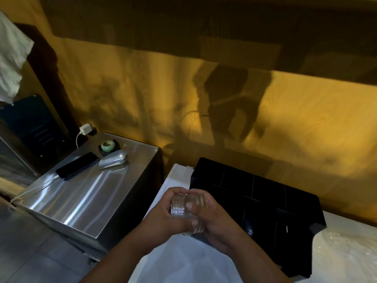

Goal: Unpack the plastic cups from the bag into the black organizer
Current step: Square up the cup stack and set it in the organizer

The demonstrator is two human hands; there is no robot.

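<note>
Both hands hold a nested stack of clear plastic cups [184, 208] lying sideways in front of me. My left hand [163, 213] wraps the stack from the left, and my right hand [212, 223] grips it from the right with thumb and fingers on top. The black organizer [265, 197], with several open compartments, sits just right of and behind the hands on the white counter [179, 260]. A crinkled clear plastic bag [346, 248] lies on the counter at the far right.
A steel cabinet [81, 193] stands to the left, carrying a phone [76, 165] on a white charging cable, a metal scoop [113, 159] and a small green bowl [107, 146]. A yellow wall runs behind. A white cloth [10, 58] hangs at upper left.
</note>
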